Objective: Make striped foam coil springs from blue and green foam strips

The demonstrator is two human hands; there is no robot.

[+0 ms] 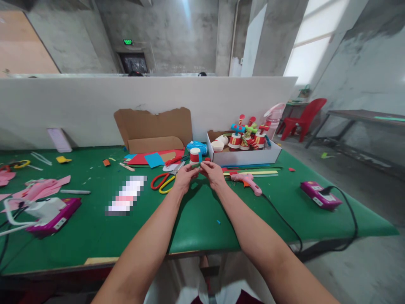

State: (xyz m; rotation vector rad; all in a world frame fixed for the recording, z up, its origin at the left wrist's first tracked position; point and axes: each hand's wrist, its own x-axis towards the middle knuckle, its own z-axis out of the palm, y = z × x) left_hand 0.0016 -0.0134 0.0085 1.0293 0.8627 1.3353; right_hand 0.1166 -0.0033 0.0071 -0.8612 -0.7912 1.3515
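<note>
My left hand (186, 175) and my right hand (214, 174) meet over the middle of the table, fingertips nearly together. Both pinch small paper strips (200, 158); a blue one stands upright and a bit of green shows beside it between the fingers. Just behind the fingertips is a red and white paper cup (194, 156), bottom up. Scissors (167, 177) with red and yellow handles lie by my left hand. To the right of my right hand rests a pink glue gun (248, 181) with a black cord.
A white box (247, 158) at the back right holds several paper cup figures (243, 137). Behind the cup are a blue tool (196, 147), coloured paper (154, 159) and cardboard (155, 128). Purple power strips (320, 195) lie at both sides. A white partition (95, 105) bounds the back.
</note>
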